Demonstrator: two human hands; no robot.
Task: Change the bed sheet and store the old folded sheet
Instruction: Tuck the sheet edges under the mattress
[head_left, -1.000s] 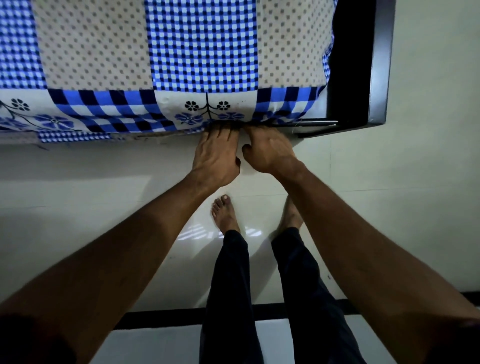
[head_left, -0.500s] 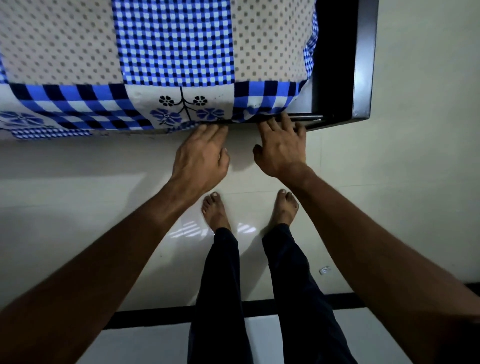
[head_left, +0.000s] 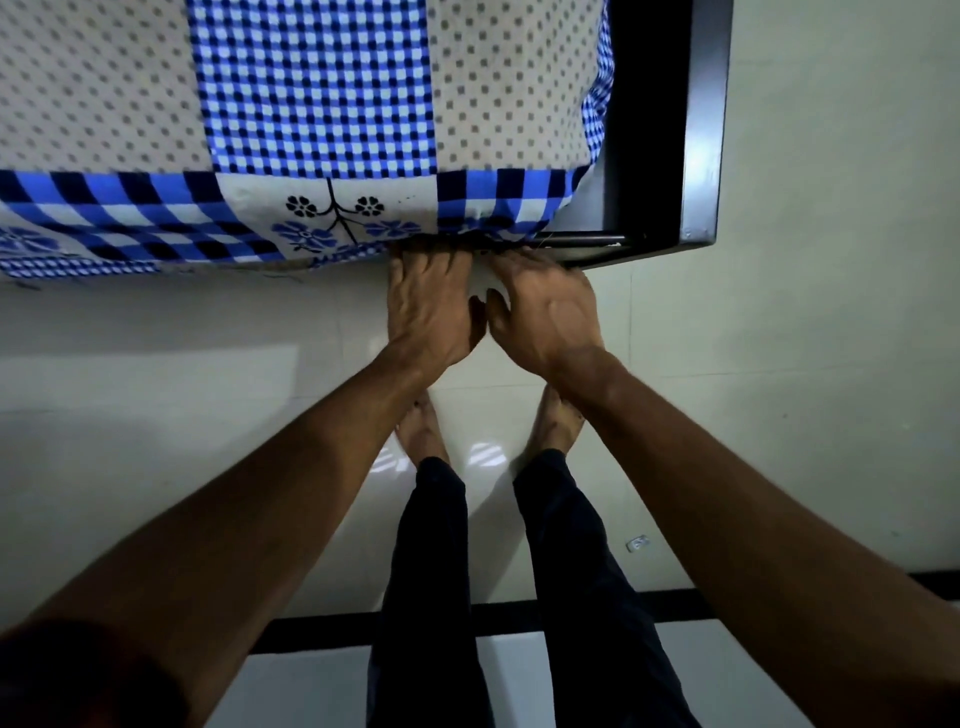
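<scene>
Observed from the bedside: the person stood bent toward the bed, both hands reaching to 12 o'clock. The sheet (head_left: 311, 93), blue check with dotted cream panels and a flowered border, lay spread flat from 10 to 12 o'clock. Its border hung over the near edge. At 1 o'clock the black frame (head_left: 701, 130) showed bare beside the sheet's corner. That corner was bunched against the near rail (head_left: 587, 241).

The left hand (head_left: 431, 306) lay palm down at the hem, fingers straight and pressed together, with the tips out of sight beneath the cloth. The right hand (head_left: 545, 312) lay just beside it, at its 3 o'clock, and the two thumbs were almost touching. Its fingers were straight and slanted toward 11 o'clock, and their tips met the hem where the cloth reached the rail.

Bare feet (head_left: 423, 426) stood on the pale floor (head_left: 156, 415) at 6 o'clock of the hands, with dark trousers (head_left: 431, 571) above them. A small pale scrap (head_left: 638, 543) lay on the floor at 4 o'clock of the feet, well apart from them. A black strip (head_left: 311, 623) crossed the floor behind the person's heels.
</scene>
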